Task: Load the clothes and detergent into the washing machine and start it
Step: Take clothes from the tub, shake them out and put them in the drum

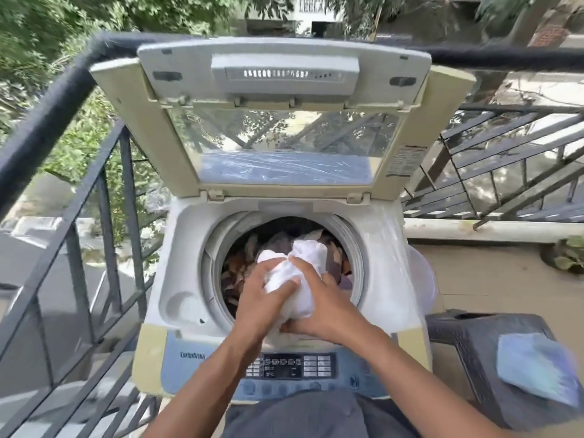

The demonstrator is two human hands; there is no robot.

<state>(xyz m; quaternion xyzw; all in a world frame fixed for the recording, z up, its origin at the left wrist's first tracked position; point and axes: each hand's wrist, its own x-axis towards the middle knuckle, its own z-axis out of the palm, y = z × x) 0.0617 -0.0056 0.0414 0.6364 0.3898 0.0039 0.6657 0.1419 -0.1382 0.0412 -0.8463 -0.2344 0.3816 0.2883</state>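
Observation:
A top-loading washing machine [388,257] stands in front of me with its lid [284,71] raised upright. Its round drum holds several dark and brown clothes [240,267]. Over the drum's front rim, my left hand [259,298] and my right hand [328,308] both grip a bunched white garment [303,263]. The left hand clasps it from the left, the right hand from below and the right. The control panel [294,366] with buttons lies under my wrists. A pale blue packet [537,368] lies on a dark stool at the right.
A dark metal railing [47,115] runs along the left side and behind the machine. The dark plastic stool [467,339] stands close to the machine's right side. A potted plant [568,257] sits on the balcony floor at the far right.

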